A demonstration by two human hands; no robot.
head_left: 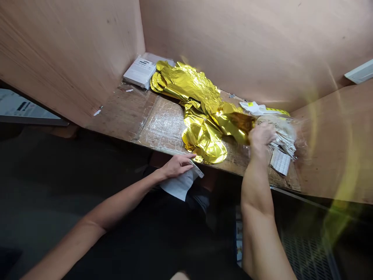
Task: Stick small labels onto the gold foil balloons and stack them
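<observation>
At the front edge of the shelf, my left hand (177, 165) is closed on a thin white sheet (179, 186) that hangs down over my lap; whether it is paper or a flat bag I cannot tell. Its fingertips are close to a heap of shiny gold foil pieces (201, 101), shaped like flat foil balloons. My right hand (262, 134) is blurred, at the right end of the foil and against a fanned stack of thin whitish pieces (282, 134). Its fingers are smeared, so its grip does not show.
A wrapped pack of white cards (141, 72) lies at the back left corner. A small white printed card (280, 161) is below the fanned stack, with a white and yellow wrapper (262, 109) behind it. Wooden panels (247, 46) enclose the shelf (122, 112).
</observation>
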